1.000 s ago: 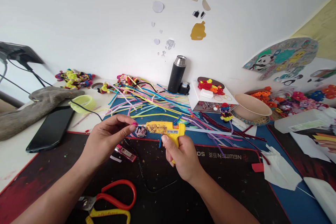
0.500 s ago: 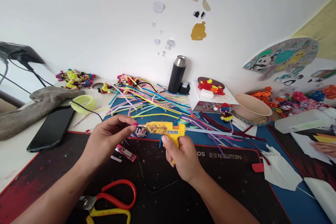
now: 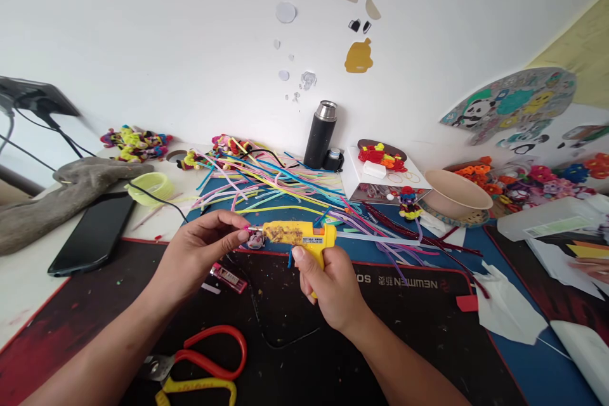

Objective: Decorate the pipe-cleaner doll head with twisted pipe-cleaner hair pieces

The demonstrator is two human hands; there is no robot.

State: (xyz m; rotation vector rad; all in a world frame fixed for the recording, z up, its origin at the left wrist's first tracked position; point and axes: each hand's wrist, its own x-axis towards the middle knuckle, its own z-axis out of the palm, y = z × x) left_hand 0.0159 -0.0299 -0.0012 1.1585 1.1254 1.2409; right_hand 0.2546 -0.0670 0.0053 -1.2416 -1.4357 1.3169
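Note:
My right hand is wrapped round the handle of a yellow hot glue gun, thumb on its side. A clear glue stick juts from its back end. The metal nozzle points left and meets my left hand, whose thumb and fingers are pinched on a tiny pink piece, mostly hidden by the fingertips. Just behind the nozzle lies a small round item with a dark and pink print. Below my left hand is a small pink packet on the black mat.
Scissors with red and yellow handles lie at the front. Coloured pipe cleaners spread behind the hands. A phone rests left, a black flask at the back. Another person's hand shows at far right.
Almost nothing differs; the view has shifted very slightly. Both hands keep their holds, with the nozzle still at the pink piece. The other person's hand at far right has moved a little.

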